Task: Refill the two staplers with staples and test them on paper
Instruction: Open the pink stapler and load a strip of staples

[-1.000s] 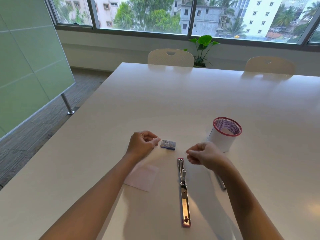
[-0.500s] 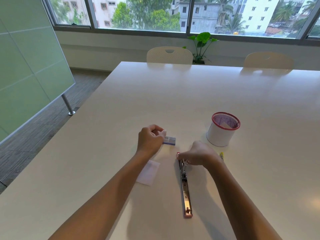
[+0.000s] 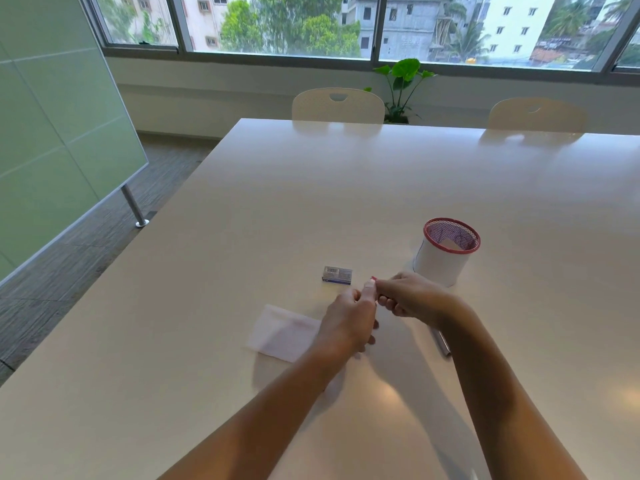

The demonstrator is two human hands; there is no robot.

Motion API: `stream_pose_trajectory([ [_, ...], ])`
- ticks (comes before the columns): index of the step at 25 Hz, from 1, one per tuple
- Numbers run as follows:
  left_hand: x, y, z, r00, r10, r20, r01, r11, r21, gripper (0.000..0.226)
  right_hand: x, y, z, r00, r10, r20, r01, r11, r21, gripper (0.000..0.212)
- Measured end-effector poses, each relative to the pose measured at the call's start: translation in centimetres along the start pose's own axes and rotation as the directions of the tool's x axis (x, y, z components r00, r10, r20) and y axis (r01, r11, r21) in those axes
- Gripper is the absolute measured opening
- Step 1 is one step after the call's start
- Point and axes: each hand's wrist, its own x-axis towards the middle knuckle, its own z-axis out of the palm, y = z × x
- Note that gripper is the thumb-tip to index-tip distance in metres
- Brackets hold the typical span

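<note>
My left hand (image 3: 349,320) and my right hand (image 3: 412,296) meet just above the table, below the staple box. Between them shows only the red tip of the stapler (image 3: 373,279); the rest of it is hidden under my left hand and forearm. The left hand's fingers curl round the stapler, and the right hand's fingertips pinch it at the red end. The small blue-and-white staple box (image 3: 337,274) lies flat on the table, apart from both hands. A folded sheet of white paper (image 3: 282,332) lies left of my left wrist.
A white pen holder with a red mesh rim (image 3: 446,252) stands behind my right hand. A silvery pen-like object (image 3: 440,341) lies under my right forearm. The white table (image 3: 311,188) stretches far ahead, with two chairs (image 3: 337,105) and a plant (image 3: 401,81) beyond it.
My left hand left the staple box and came right onto the stapler. The stapler, earlier lying open and flat, is now held between both hands and mostly covered.
</note>
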Motion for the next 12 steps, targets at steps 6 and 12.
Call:
stream_pose_trajectory([
  [6, -0.9, 1.2, -1.4, 0.956, -0.031, 0.292, 0.11, 0.96, -0.257, 0.044, -0.1, -0.5, -0.7, 0.997, -0.075, -0.029, 0.079, 0.983, 0.164, 0.027],
  [12, -0.3, 0.4, -2.8, 0.909, -0.055, 0.413, 0.227, 0.897, -0.38, 0.036, -0.3, 0.0, -1.3, 0.982, -0.071, -0.173, 0.137, 0.905, 0.404, 0.019],
])
